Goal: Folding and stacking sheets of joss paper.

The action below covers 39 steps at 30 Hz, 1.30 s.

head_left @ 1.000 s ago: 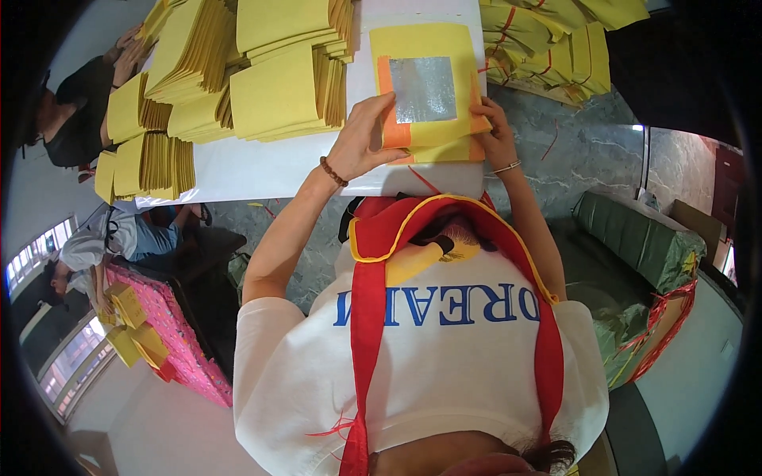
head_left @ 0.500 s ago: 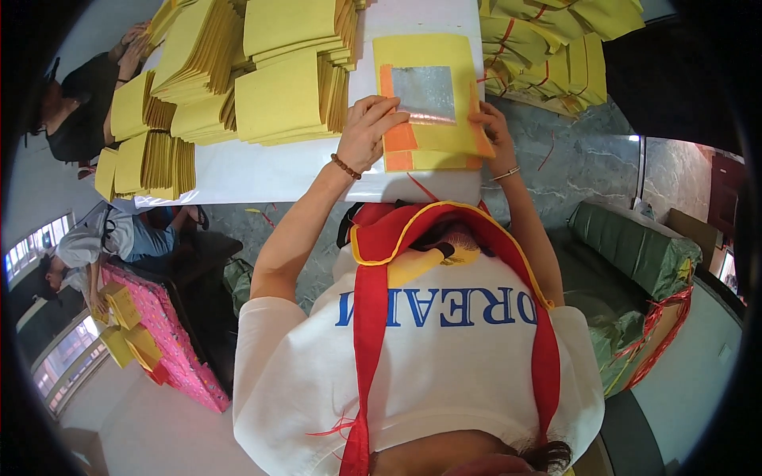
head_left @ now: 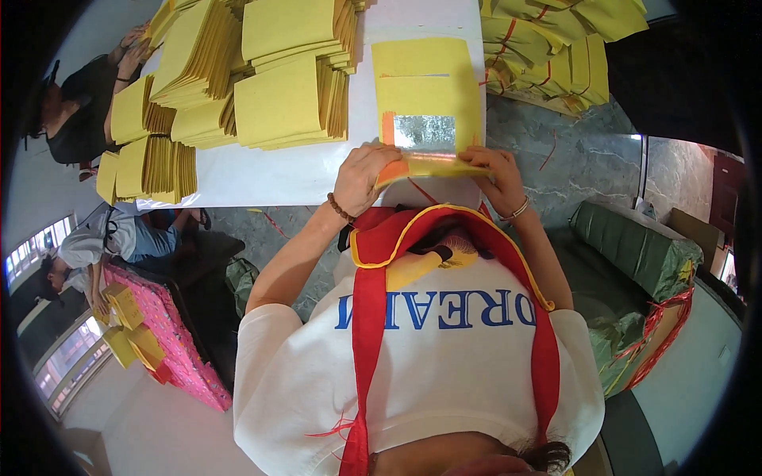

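A yellow paper sheet (head_left: 423, 58) lies on the white table near its right end, with a thin slit across its far part. Nearer to me it carries a silver foil square (head_left: 426, 132) bordered by an orange strip. My left hand (head_left: 363, 179) grips the sheet's near left corner, fingers curled over the orange part. My right hand (head_left: 500, 176) has hold of the near right corner. Between the hands the near part of the sheet bends upward at the table's edge. The fingers partly hide both corners.
Stacks of folded yellow paper (head_left: 290, 99) fill the table's left side. Bundles of yellow paper tied with red string (head_left: 548, 59) sit at the far right. Green wrapped packages (head_left: 635, 242) stand at right. Two other people work at left, one beside a pink-covered table (head_left: 178, 345).
Both hands have drawn the sheet toward me and now bend its near edge upward. The slit in its far part has come into view.
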Available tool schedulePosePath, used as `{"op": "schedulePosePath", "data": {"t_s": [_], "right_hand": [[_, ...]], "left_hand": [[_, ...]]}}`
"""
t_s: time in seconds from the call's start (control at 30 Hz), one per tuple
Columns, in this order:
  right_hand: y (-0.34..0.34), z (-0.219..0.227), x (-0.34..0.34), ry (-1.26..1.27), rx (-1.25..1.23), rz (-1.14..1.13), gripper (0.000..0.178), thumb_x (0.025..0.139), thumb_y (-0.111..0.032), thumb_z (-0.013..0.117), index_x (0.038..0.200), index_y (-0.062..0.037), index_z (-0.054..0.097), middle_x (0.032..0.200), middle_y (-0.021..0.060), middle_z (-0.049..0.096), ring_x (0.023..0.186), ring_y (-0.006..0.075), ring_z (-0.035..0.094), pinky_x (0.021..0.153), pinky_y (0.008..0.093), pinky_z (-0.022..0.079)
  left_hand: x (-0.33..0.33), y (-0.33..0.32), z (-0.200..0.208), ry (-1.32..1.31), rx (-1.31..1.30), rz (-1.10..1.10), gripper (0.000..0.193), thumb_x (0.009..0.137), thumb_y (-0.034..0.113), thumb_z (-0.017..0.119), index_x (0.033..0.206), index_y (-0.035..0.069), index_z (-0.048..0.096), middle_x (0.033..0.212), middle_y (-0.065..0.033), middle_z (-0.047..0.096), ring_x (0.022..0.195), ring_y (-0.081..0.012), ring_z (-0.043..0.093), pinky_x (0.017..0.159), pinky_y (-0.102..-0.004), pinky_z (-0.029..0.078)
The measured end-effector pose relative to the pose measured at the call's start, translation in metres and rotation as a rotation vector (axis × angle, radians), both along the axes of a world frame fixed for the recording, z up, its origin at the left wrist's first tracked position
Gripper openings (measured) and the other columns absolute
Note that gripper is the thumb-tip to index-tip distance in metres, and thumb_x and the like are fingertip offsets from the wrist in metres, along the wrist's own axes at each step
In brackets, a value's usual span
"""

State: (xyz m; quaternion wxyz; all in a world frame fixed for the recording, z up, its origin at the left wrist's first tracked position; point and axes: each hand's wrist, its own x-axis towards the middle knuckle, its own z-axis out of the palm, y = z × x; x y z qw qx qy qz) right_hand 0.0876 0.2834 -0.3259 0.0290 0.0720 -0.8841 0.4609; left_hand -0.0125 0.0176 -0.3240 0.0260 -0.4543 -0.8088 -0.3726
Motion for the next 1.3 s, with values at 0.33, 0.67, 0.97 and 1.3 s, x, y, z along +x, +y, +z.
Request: {"op": "schedulePosePath", "data": {"t_s": [0.33, 0.67, 0.97, 1.3], "right_hand": [[-0.024, -0.017, -0.041, 0.008, -0.393, -0.551, 0.032, 0.08, -0.018, 0.061, 0.109, -0.007, 0.053, 0.073, 0.0083, 0.062, 0.061, 0.0209, 0.06, 0.055, 0.0309, 0.045], [-0.028, -0.013, -0.053, -0.109, -0.102, -0.656, 0.031, 0.079, -0.018, 0.063, 0.109, -0.0133, 0.056, 0.07, 0.0074, 0.058, 0.059, 0.0179, 0.056, 0.056, 0.0306, 0.044], [-0.03, -0.012, -0.059, -0.123, -0.087, -0.695, 0.026, 0.077, -0.017, 0.062, 0.103, -0.0119, 0.058, 0.069, 0.0088, 0.058, 0.057, 0.0214, 0.055, 0.056, 0.0322, 0.044], [-0.028, -0.019, -0.06, -0.115, -0.112, -0.679, 0.024, 0.077, -0.018, 0.061, 0.1, -0.01, 0.058, 0.071, 0.0108, 0.059, 0.061, 0.0228, 0.058, 0.057, 0.0326, 0.045]], "left_hand": [[-0.026, 0.032, -0.006, -0.482, 0.005, 0.46, 0.029, 0.088, 0.029, 0.051, 0.079, 0.001, 0.048, 0.057, -0.0183, 0.053, 0.055, -0.0367, 0.053, 0.05, -0.0433, 0.04], [-0.045, 0.04, -0.004, -0.587, -0.14, 0.5, 0.028, 0.085, 0.028, 0.054, 0.082, 0.001, 0.05, 0.056, -0.0169, 0.055, 0.053, -0.0348, 0.054, 0.051, -0.0428, 0.04], [-0.033, 0.037, 0.011, -0.786, 0.136, 0.523, 0.038, 0.083, 0.022, 0.058, 0.115, 0.005, 0.046, 0.088, -0.018, 0.06, 0.075, -0.0295, 0.058, 0.062, -0.0381, 0.045], [-0.027, 0.082, 0.023, 0.21, -0.216, 0.123, 0.045, 0.082, 0.031, 0.057, 0.121, 0.011, 0.049, 0.127, -0.0156, 0.043, 0.118, -0.0341, 0.038, 0.096, -0.0449, 0.03]]}}
